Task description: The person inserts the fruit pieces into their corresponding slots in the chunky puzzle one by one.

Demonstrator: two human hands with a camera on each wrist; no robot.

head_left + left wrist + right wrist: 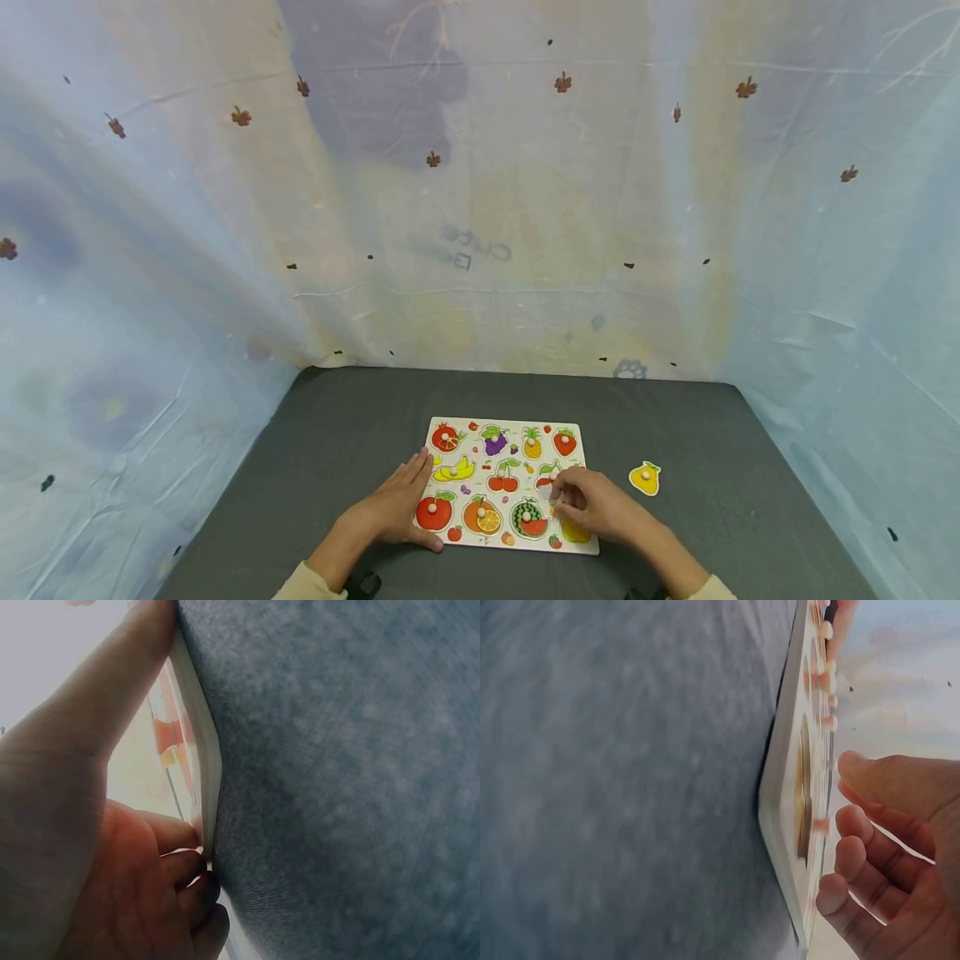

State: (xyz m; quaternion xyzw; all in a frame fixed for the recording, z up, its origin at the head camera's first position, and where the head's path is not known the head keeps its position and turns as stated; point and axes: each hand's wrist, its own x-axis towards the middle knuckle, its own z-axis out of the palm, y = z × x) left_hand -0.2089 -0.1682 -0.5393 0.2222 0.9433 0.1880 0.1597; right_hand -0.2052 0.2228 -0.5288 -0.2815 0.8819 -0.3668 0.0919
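Observation:
A white wooden fruit peg puzzle board (495, 427) lies on the dark table. Flat along its left edge rests my left hand (402, 498), fingers extended, with the thumb at the near corner; the left wrist view has this hand (127, 892) against the board's side (210, 761). At the board's right side, my right hand (600, 504) pinches a green-leaved fruit puzzle piece (546, 477) with thumb and forefinger; its knob is hidden. In the right wrist view the other fingers of this hand (896, 847) are loosely curled. A yellow pear piece (645, 477) lies off the board.
Knobbed pieces on the board include a watermelon (528, 521), an orange (480, 518), bananas (454, 470) and grapes (495, 442). A yellow fruit shape (576, 533) shows partly under the right hand. Grey cloth covers the table (360, 417); patterned curtains (510, 208) surround it.

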